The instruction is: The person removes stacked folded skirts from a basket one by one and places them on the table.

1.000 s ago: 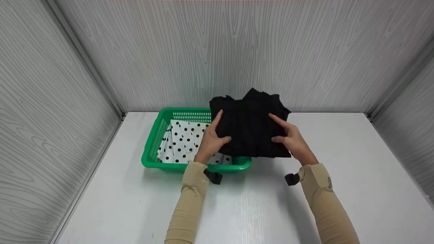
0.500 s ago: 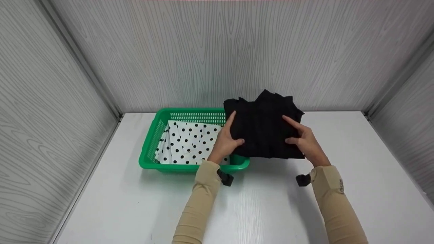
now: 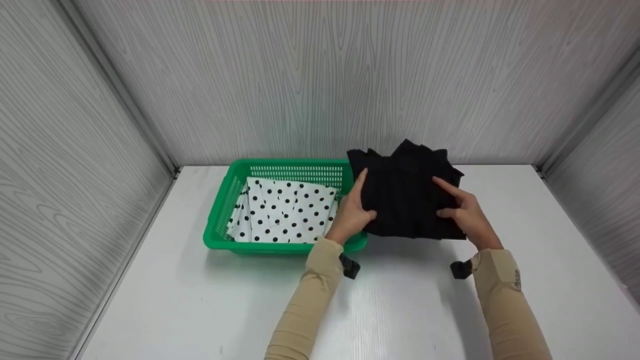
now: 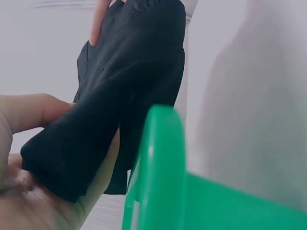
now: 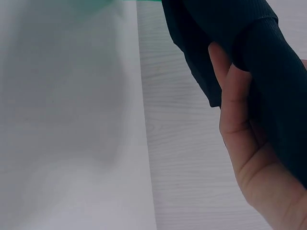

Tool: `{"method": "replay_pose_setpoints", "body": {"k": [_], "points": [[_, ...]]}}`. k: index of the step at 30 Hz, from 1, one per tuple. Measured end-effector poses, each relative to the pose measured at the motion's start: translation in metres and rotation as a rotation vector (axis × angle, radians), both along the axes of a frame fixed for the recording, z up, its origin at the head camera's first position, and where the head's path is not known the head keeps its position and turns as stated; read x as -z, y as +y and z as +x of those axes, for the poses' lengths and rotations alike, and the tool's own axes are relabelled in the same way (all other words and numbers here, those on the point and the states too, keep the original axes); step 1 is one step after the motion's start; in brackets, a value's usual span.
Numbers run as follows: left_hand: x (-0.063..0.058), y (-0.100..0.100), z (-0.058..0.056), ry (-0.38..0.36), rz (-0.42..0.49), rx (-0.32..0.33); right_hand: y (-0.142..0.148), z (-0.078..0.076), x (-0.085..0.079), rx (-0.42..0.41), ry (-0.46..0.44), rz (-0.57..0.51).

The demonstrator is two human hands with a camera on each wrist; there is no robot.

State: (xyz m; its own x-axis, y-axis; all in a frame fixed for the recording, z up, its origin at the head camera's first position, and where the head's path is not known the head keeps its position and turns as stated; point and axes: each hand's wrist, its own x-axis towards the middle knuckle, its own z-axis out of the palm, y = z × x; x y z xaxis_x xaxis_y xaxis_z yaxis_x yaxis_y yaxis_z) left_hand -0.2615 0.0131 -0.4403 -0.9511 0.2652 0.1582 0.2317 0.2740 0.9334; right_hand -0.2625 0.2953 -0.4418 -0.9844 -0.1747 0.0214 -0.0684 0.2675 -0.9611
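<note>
Black cloth I'm holding: matt, finely ribbed knit, I think. Basket: green plastic, slightly glossy, slotted walls. Dotted cloth: smooth, matt. Table: white wood-grain, faint sheen.

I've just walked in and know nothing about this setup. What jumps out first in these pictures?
The folded black garment stands out most, gripped at each side by the left hand and the right hand above the white table, just right of the basket. Next is the bright green basket at the table's left rear, with a white, black-dotted cloth lying inside it.
</note>
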Motion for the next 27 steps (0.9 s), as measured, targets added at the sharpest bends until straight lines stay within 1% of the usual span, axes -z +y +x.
{"method": "replay_pose_setpoints", "body": {"k": [5, 8, 12, 15, 20, 24, 27], "points": [[0.003, 0.012, 0.003, 0.047, -0.033, 0.032, 0.012, -0.001, 0.005, 0.009, 0.002, 0.028], [0.005, 0.021, 0.006, 0.053, -0.083, 0.046, 0.021, 0.000, 0.006, 0.019, -0.010, 0.053], [0.008, 0.034, 0.012, 0.055, -0.152, 0.038, 0.028, 0.000, 0.012, 0.018, -0.026, 0.074], [0.013, 0.046, 0.017, 0.046, -0.224, 0.028, 0.032, 0.000, 0.022, 0.012, -0.042, 0.085], [0.026, 0.067, 0.026, -0.023, -0.346, 0.003, 0.037, 0.003, 0.039, 0.015, -0.081, 0.121], [0.042, 0.075, 0.029, -0.077, -0.369, -0.016, 0.040, 0.005, 0.049, 0.026, -0.092, 0.137], [0.056, 0.075, 0.029, -0.072, -0.377, -0.058, 0.040, 0.005, 0.055, 0.036, -0.110, 0.141]]}}
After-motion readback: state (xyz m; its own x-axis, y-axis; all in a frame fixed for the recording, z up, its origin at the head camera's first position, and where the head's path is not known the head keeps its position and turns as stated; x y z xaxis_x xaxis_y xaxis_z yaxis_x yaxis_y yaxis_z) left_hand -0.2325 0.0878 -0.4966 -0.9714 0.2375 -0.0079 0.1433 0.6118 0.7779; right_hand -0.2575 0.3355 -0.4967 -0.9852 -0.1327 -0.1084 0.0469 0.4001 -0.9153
